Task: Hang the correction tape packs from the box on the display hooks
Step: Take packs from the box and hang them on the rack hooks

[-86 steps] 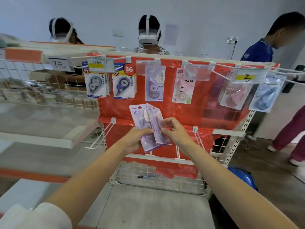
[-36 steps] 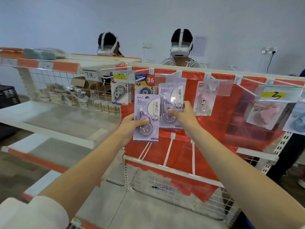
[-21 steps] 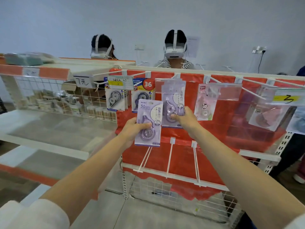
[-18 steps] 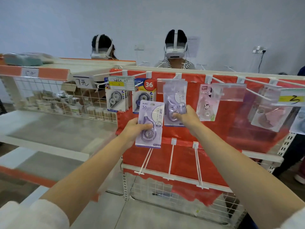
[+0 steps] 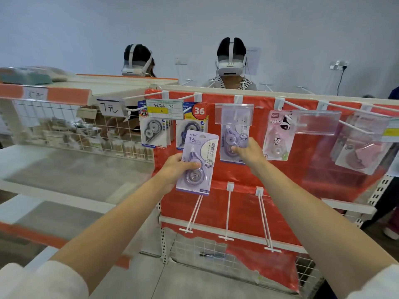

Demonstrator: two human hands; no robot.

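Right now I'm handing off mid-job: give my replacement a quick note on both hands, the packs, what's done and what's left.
Left hand grips one purple pack, held free in front of the rack, not hung.
Right hand pinches the bottom of a second purple pack at the top-row hook under the clear tag holder; whether it is fully seated is unclear.
Left: seat it, hang the left-hand pack. The box is out of view.

The lilac correction tape pack [image 5: 197, 162] in my left hand [image 5: 174, 169] stands upright, tilted slightly right, marked 36, a purple dispenser under its blister. A matching pack [image 5: 234, 137] hangs on the top-row hook [image 5: 237, 114], behind a clear tag holder; my right hand [image 5: 248, 153] seems to pinch its lower edge.
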